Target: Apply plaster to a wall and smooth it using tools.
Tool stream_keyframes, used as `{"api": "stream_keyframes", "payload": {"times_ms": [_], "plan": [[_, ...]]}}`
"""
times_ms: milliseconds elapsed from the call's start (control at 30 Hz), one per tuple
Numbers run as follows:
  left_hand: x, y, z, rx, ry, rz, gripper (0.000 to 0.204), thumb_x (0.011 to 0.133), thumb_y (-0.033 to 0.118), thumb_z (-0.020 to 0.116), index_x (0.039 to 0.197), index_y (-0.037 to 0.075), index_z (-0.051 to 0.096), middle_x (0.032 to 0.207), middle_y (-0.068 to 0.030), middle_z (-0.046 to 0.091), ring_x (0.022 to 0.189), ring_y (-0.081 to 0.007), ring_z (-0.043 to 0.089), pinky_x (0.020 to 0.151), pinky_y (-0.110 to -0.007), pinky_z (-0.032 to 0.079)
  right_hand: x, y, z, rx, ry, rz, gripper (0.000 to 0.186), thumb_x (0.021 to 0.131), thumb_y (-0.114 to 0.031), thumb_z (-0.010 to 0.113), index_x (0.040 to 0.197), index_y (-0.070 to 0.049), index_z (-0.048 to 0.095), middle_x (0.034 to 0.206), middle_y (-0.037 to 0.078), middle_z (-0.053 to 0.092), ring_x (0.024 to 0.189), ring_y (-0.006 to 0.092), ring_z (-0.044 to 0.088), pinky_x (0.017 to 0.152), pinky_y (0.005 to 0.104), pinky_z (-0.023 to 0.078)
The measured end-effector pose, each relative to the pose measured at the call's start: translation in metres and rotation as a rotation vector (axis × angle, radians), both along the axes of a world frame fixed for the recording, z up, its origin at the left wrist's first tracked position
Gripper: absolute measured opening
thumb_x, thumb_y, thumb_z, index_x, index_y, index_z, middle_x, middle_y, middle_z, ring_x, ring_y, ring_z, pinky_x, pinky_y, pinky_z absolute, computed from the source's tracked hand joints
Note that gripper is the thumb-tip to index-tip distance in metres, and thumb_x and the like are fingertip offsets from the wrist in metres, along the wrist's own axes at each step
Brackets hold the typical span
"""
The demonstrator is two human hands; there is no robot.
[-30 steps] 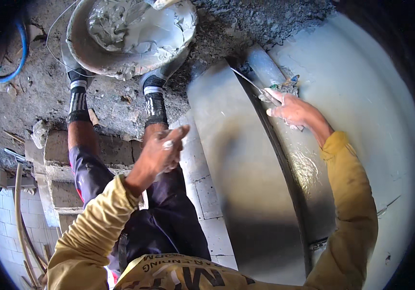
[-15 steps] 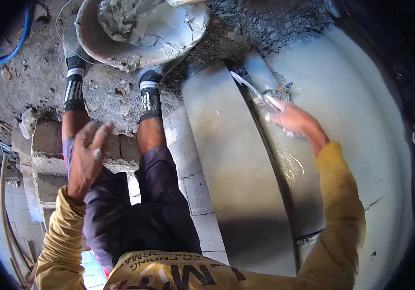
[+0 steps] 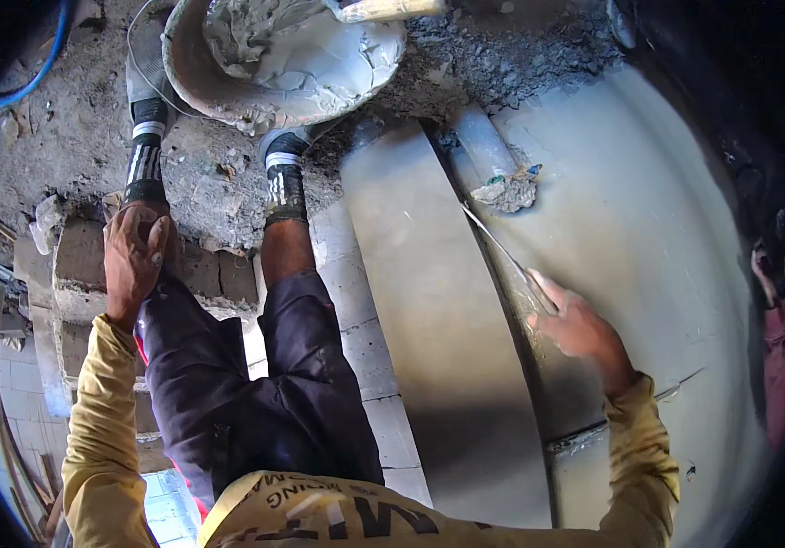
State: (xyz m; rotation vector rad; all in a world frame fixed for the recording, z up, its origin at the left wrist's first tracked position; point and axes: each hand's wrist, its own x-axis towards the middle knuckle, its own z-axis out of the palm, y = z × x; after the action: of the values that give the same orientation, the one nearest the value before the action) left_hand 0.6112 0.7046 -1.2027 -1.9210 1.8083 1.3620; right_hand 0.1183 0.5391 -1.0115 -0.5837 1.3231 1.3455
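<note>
My right hand (image 3: 580, 329) is closed around a slim metal trowel (image 3: 507, 254), seen almost edge-on. Its tip meets the narrow dark joint (image 3: 493, 265) along the right edge of a long, smooth grey slab (image 3: 438, 274). To the right of that joint lies a broad, pale grey surface (image 3: 630, 228) with a wet sheen. A grey pipe (image 3: 484, 146) lies just beyond the trowel tip, its near end wrapped and clotted with a lump of mortar (image 3: 508, 193). My left hand (image 3: 135, 251) lies on my left leg near the knee, fingers bent loosely over it, holding nothing.
A bucket (image 3: 182, 73) of grey mortar stands ahead by my feet, a wooden-handled tool (image 3: 392, 10) across its rim. Concrete blocks (image 3: 91, 260) lie under my legs. A blue hose (image 3: 45, 68) runs at far left. Someone in pink clothing (image 3: 778, 365) shows at the right rim.
My right hand has drawn the trowel back toward me, away from the pipe and along the joint. My left hand has moved forward from above my thigh onto my leg.
</note>
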Motion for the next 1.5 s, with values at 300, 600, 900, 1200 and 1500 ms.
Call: {"api": "stream_keyframes", "payload": {"times_ms": [300,600,900,1200,1500], "plan": [[-0.001,0.010,-0.011,-0.067,-0.048,-0.023,0.020,0.083,0.021,0.066,0.092,0.006,0.056,0.103,-0.0137,0.057,0.101,-0.0345,0.051,0.090,-0.045,0.037,-0.016,0.016,-0.103,0.041,0.003,-0.007,0.076,0.085,-0.027,0.063,0.149,-0.013,0.025,0.093,0.017,0.058,0.070,0.0199,0.054,0.065,0.0363,0.044],[-0.003,0.009,-0.013,-0.028,-0.046,-0.026,0.020,0.084,0.020,0.065,0.094,0.005,0.058,0.104,-0.0146,0.055,0.101,-0.0369,0.050,0.090,-0.046,0.037,-0.040,0.043,-0.171,-0.089,-0.040,-0.103,0.072,0.088,-0.020,0.062,0.149,-0.013,0.026,0.059,-0.001,0.040,0.046,0.0109,0.040,0.040,0.0307,0.035],[-0.009,0.008,-0.014,-0.072,-0.038,-0.014,0.018,0.082,0.018,0.067,0.091,0.006,0.057,0.100,-0.0129,0.056,0.099,-0.0337,0.051,0.090,-0.045,0.037,-0.011,0.022,-0.178,-0.059,-0.028,0.029,0.072,0.087,-0.024,0.061,0.149,-0.014,0.025,0.059,0.001,0.045,0.045,0.0117,0.043,0.040,0.0313,0.036],[-0.004,0.008,-0.012,-0.002,-0.072,-0.002,0.019,0.083,0.020,0.066,0.092,0.005,0.057,0.102,-0.0130,0.055,0.100,-0.0339,0.050,0.092,-0.045,0.036,-0.019,0.017,-0.120,-0.013,-0.072,0.095,0.076,0.085,-0.031,0.062,0.149,-0.012,0.025,0.080,0.016,0.062,0.053,0.0194,0.055,0.057,0.0378,0.046],[0.004,0.015,-0.017,-0.018,-0.054,-0.090,0.021,0.083,0.022,0.066,0.093,0.005,0.057,0.104,-0.0134,0.055,0.102,-0.0341,0.049,0.092,-0.045,0.036,-0.028,0.029,-0.184,-0.009,-0.106,0.053,0.073,0.088,-0.031,0.060,0.149,-0.011,0.025,0.061,0.009,0.053,0.044,0.0182,0.048,0.048,0.0362,0.041]]}}
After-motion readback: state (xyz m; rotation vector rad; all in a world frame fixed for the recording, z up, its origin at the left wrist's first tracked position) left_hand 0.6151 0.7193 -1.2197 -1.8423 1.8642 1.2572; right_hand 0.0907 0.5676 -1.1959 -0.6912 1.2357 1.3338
